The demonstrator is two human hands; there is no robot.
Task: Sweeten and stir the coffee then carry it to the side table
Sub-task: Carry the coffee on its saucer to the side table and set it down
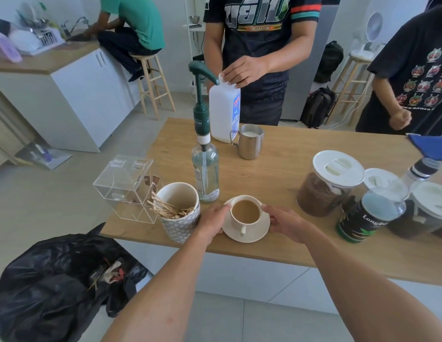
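A white cup of milky coffee (245,211) stands on a cream saucer (254,234) near the front edge of the wooden table (276,174). My left hand (212,222) grips the saucer's left rim, thumb touching the cup. On the other side, my right hand (285,222) holds the saucer's right rim. Just behind the cup stands a clear syrup bottle with a green pump (205,154). To the left, a patterned cup holds several wooden stir sticks (178,209).
A steel milk pitcher (249,141) and a white jug (223,112), held by a person across the table, stand at the back. Coffee jars (331,183) and a green can (363,218) crowd the right. A black rubbish bag (57,280) sits at lower left.
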